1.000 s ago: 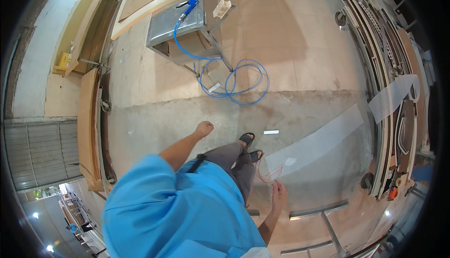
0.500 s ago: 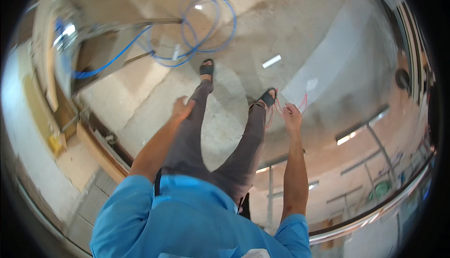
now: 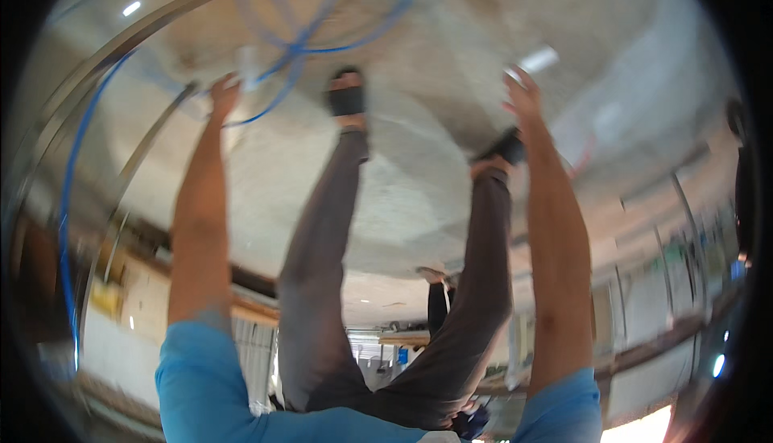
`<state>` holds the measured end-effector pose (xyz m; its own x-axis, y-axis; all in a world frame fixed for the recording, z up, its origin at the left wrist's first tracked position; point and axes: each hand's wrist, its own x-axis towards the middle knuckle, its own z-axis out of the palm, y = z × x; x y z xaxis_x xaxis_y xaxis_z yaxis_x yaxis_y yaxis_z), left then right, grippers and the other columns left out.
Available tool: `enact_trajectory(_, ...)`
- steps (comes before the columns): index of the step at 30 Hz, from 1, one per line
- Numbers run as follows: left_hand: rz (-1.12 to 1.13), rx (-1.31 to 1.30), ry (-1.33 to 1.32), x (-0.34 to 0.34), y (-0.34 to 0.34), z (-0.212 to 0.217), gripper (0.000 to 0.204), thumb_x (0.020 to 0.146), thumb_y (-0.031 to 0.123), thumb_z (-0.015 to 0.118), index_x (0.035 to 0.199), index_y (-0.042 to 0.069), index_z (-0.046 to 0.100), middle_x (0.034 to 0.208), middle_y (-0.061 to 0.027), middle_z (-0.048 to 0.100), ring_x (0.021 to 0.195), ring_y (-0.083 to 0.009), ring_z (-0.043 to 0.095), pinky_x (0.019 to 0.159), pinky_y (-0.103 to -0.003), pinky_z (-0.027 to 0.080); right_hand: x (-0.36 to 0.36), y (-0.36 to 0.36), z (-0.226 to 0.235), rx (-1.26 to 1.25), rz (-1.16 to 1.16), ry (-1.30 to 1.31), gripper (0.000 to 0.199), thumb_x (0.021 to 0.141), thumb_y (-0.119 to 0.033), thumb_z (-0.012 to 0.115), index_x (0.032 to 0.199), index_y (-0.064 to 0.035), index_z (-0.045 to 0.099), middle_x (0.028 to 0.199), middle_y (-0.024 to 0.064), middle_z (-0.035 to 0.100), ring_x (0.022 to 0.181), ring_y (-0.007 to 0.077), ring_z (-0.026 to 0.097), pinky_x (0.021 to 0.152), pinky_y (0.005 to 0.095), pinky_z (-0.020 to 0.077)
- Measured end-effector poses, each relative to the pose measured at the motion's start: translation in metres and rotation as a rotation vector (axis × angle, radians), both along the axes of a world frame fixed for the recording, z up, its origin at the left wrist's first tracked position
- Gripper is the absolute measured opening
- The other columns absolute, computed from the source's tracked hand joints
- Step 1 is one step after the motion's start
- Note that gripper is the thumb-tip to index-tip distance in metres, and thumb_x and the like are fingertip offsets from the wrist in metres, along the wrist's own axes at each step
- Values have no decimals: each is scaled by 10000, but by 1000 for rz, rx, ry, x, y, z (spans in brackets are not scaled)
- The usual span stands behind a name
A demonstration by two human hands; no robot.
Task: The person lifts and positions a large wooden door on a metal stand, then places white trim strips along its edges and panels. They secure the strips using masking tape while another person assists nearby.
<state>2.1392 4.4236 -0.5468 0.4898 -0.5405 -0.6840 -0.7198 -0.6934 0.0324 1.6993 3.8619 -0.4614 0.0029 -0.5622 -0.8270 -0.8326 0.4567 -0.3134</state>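
My left hand (image 3: pixel 224 97) is stretched forward over the floor, slightly blurred, with fingers apart and nothing visible in them. Beside it are the end of a grey metal leg (image 3: pixel 165 125), a blurred white piece (image 3: pixel 246 69) and loops of blue hose (image 3: pixel 302 47). My right hand (image 3: pixel 525 95) reaches forward above my right foot, fingers closed. A thin pink-red cord (image 3: pixel 508 107) shows at its fingers, and another blurred stretch hangs beyond the forearm. Just past the fingertips appears a short white tube-like piece (image 3: pixel 537 60); whether they touch is unclear.
My feet in black sandals (image 3: pixel 346 98) stand apart on the concrete floor (image 3: pixel 403 201). At left are a curved-looking metal frame (image 3: pixel 121 37) and a hanging blue hose (image 3: pixel 71 177). Metal stands (image 3: pixel 684 201) are at right. Another person's foot (image 3: pixel 432 274) shows behind, between my legs.
Both hands have moved forward, away from my body, and further apart. The view has tilted, so the blue hose appears nearer the top edge. The right hand still has the cord.
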Motion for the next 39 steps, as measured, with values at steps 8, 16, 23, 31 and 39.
enact_trajectory(8,878,-58,283,-30,-18,-71,683,905,406,649,1398,-45,510,1426,-238,523,1345,-323,474,1116,-396,340,14,8,-65,-261,-20,89,408,788,-263,706,1091,11,696,883,197,669,681,262,655,651,373,545)
enact_trajectory(16,477,-231,-175,-7,-45,8,710,864,495,693,1393,43,551,1347,-292,545,1302,-420,452,1108,-470,335,-31,52,5,-290,365,182,596,818,-284,650,1329,7,547,1386,366,387,1189,495,515,984,513,480)
enact_trajectory(23,262,-493,-300,-50,-67,204,381,914,252,689,1218,23,676,1199,-179,674,1134,-341,616,1003,-419,460,-133,149,186,-202,155,368,527,880,-250,577,1374,-90,487,1428,345,337,1076,515,589,919,541,519)
enact_trajectory(31,332,-301,-80,-121,-116,368,344,890,61,460,1130,0,699,1121,-191,702,1033,-314,662,957,-395,501,-278,266,381,-55,-372,557,452,852,-237,577,1281,-102,534,1466,290,341,1123,453,598,941,524,515)
enact_trajectory(39,396,-283,519,-178,-325,480,492,729,-133,474,1154,13,675,1180,-141,629,1089,-256,601,936,-391,488,-329,358,437,-36,-659,375,353,847,-247,581,1134,-49,638,1255,244,520,1092,428,592,930,520,512)
